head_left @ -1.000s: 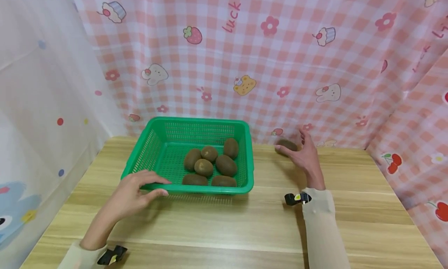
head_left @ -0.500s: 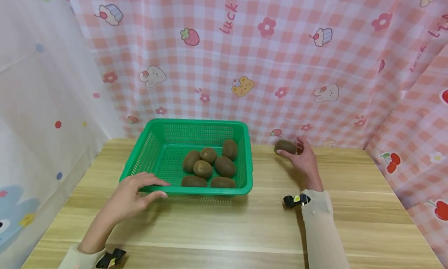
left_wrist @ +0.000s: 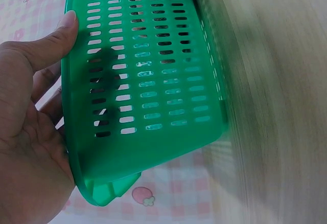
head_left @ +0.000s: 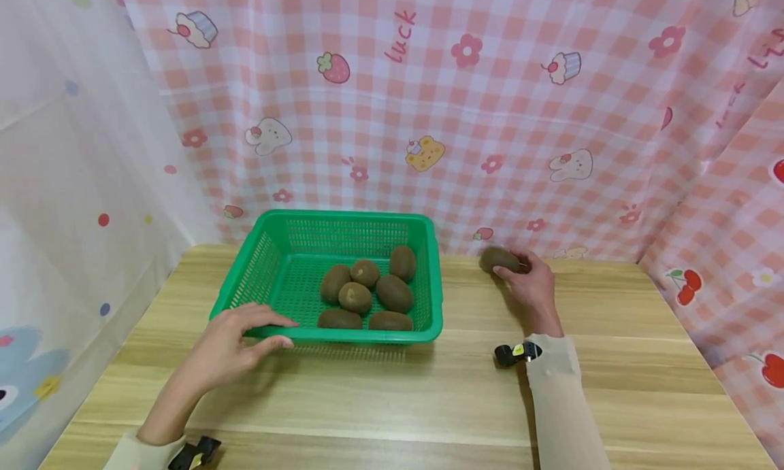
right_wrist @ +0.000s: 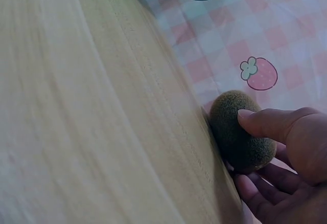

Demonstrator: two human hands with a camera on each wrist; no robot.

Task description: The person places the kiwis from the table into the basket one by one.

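Observation:
A green plastic basket [head_left: 436, 273] with slotted walls stands on the table's left half. Several brown kiwis [head_left: 395, 293] lie in it, mostly toward its right side. My left hand [head_left: 229, 341] grips the basket's near rim at the left corner. In the left wrist view, the thumb [left_wrist: 69, 27] lies on the outer side of the rim and the fingers reach behind it. At the table's back edge, my right hand [head_left: 534, 283] holds a single kiwi [right_wrist: 237, 132] between thumb and fingers. The kiwi appears at or very near the tabletop.
The wooden table [head_left: 392, 402] meets a pink checked curtain [head_left: 502, 103] right behind the basket and the single kiwi. A white curtain [head_left: 55, 184] hangs on the left. Bare tabletop shows between basket and right hand.
The right hand's fingers have closed around the single kiwi, which they stood more widely around a second ago. The left hand and basket keep their place; the head view has tilted slightly.

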